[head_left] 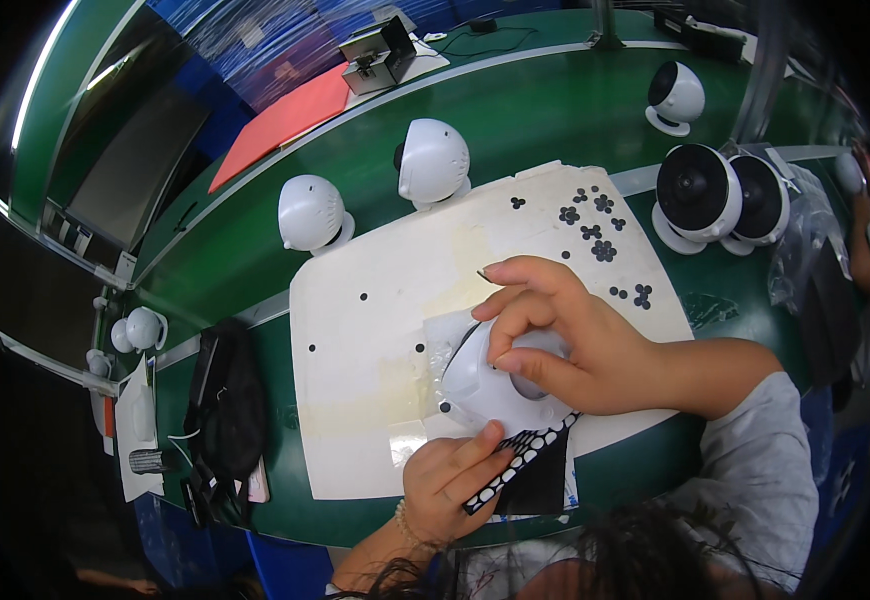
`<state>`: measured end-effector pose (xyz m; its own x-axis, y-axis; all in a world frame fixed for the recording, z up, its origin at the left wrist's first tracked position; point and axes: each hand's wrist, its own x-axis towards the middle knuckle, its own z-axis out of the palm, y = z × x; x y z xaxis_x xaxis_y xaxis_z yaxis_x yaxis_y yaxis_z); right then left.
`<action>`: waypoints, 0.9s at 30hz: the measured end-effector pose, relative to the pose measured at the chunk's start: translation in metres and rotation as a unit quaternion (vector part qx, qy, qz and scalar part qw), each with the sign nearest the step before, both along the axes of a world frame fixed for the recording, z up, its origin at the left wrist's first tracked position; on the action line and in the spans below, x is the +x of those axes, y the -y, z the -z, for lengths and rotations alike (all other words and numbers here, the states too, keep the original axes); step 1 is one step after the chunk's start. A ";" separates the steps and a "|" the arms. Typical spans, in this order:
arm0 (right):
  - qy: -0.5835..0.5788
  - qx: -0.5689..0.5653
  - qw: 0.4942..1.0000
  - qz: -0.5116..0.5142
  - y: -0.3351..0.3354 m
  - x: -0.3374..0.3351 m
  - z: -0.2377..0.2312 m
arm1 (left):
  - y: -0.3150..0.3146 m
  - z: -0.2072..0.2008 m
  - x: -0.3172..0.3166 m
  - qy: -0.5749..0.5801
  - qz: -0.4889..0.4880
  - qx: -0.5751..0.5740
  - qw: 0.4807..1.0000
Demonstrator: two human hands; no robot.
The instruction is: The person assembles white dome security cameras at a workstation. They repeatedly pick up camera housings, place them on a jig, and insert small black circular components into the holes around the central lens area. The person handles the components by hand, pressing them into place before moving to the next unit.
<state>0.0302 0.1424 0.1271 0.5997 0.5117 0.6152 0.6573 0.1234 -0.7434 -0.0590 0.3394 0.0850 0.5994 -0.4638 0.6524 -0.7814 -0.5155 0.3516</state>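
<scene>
A rounded white camera-like device (465,375) lies on the pale work mat in front of me. My right hand (565,345) is over it, thumb and a finger pinched together at its surface. Whatever they pinch is too small to make out. Below the device my left hand (450,480) holds a black sheet with white round spots (525,462), its fingertips close against the device's lower side. A plain black piece (535,490) lies under that sheet. Small black round pads are scattered on the mat, among them one pad (420,348) left of the device.
The pale mat (355,420) covers the middle of the green table and bears clusters of black pads (603,250). Beyond it stand white devices (313,212) (435,160); others with black fronts (697,190) are at right. A black bag (225,420) lies at left, a red sheet (285,122) behind.
</scene>
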 end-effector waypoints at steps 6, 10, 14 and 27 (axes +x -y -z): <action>-0.003 -0.013 1.000 0.014 -0.001 -0.001 0.001 | 0.000 -0.002 0.000 -0.004 -0.004 0.007 1.000; 0.197 -0.098 0.968 0.116 0.006 -0.003 0.003 | 0.001 0.000 0.002 0.007 0.000 -0.003 1.000; 0.335 -0.145 0.912 0.186 0.015 -0.011 0.007 | 0.001 -0.003 0.000 0.005 -0.005 -0.003 1.000; 0.076 -0.106 0.990 0.057 0.029 -0.026 0.026 | 0.004 -0.004 -0.001 0.008 -0.007 -0.005 1.000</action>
